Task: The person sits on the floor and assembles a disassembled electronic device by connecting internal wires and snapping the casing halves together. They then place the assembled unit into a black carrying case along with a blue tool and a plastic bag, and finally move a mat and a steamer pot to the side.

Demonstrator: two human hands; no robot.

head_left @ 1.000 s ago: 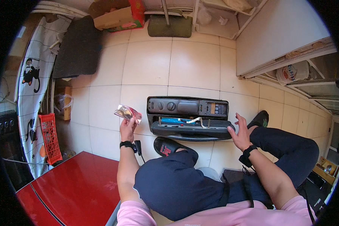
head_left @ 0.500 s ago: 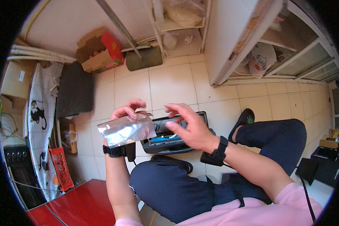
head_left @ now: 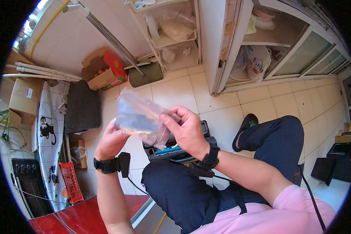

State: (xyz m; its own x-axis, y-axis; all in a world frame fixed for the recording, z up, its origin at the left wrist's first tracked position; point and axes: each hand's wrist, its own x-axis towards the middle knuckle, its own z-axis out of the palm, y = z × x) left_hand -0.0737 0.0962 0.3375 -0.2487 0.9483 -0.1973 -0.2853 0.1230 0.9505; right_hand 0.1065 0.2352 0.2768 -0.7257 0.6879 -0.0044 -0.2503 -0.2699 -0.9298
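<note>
Your left hand (head_left: 112, 139), thumb and fingers closed, grips the lower left edge of a translucent, silvery plastic pouch (head_left: 138, 113); your right hand (head_left: 189, 130) pinches its right side between thumb and curled fingers. The pouch is held tilted in front of you, partly hiding an open black, oblong hard case (head_left: 211, 141) on the cream tiled floor (head_left: 222, 124). Farther off stand a dark green dustpan (head_left: 150, 75) and an open brown-and-red cardboard box (head_left: 99, 81).
</note>
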